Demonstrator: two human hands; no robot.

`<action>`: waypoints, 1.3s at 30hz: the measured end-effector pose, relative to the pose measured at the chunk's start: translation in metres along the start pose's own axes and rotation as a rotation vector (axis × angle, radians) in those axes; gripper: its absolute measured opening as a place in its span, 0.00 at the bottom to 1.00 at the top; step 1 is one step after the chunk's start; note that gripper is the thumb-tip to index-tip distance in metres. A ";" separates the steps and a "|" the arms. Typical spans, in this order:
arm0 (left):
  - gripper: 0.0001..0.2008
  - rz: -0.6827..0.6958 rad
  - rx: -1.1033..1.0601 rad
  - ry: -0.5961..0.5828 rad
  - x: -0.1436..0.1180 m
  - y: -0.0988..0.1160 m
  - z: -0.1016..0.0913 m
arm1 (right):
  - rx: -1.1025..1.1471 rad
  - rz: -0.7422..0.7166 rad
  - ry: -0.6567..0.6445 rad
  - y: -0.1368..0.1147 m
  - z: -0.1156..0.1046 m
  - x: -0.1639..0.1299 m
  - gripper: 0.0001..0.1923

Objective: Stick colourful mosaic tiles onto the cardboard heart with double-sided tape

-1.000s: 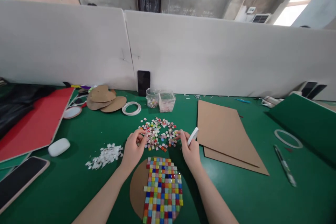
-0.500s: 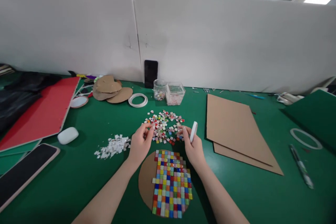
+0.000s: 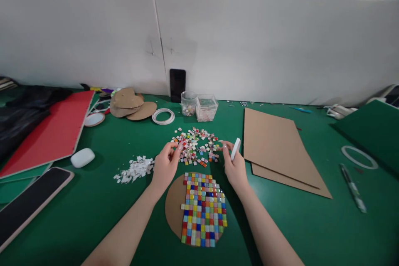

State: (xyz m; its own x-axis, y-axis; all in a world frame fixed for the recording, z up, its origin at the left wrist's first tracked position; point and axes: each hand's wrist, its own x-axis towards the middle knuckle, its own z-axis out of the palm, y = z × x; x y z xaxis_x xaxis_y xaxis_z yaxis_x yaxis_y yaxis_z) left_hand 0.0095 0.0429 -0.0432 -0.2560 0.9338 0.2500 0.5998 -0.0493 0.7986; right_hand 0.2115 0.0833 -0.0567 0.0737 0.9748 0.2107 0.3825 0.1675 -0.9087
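My left hand (image 3: 166, 162) is at the left edge of the loose mosaic tile pile (image 3: 195, 145), thumb and forefinger pinched together. Whatever is between those fingertips is too small to make out. On the pile's right side, my right hand (image 3: 234, 168) is curled, with a slim white stick-like object (image 3: 236, 149) held against the palm and pointing up. Its forefinger and thumb reach toward the tiles. Below both hands lies a round cardboard disc (image 3: 173, 208). Rows of colourful glass mosaic tiles (image 3: 204, 212) cover most of it, leaving a bare strip at the left.
White paper scraps (image 3: 137, 169) lie left of my left hand. Cardboard sheets (image 3: 277, 145) are stacked at right. A plastic cup (image 3: 188, 104), a clear box (image 3: 206, 108) and an upright phone (image 3: 177, 85) stand at the back. A pen (image 3: 353, 187) lies far right.
My right hand has shifted slightly right, away from the tile pile, its white object tilting further right. My left hand stays pinched beside the pile. The camera view has moved slightly.
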 end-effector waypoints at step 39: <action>0.11 -0.035 0.037 -0.020 0.003 -0.004 0.002 | -0.072 0.000 -0.345 -0.005 0.003 -0.003 0.16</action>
State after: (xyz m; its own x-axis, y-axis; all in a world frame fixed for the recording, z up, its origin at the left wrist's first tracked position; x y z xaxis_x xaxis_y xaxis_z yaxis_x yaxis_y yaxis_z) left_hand 0.0077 0.0471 -0.0472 -0.2618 0.9418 0.2110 0.6185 -0.0041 0.7858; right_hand 0.2062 0.0799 -0.0541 -0.2376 0.9692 0.0656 0.4473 0.1691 -0.8782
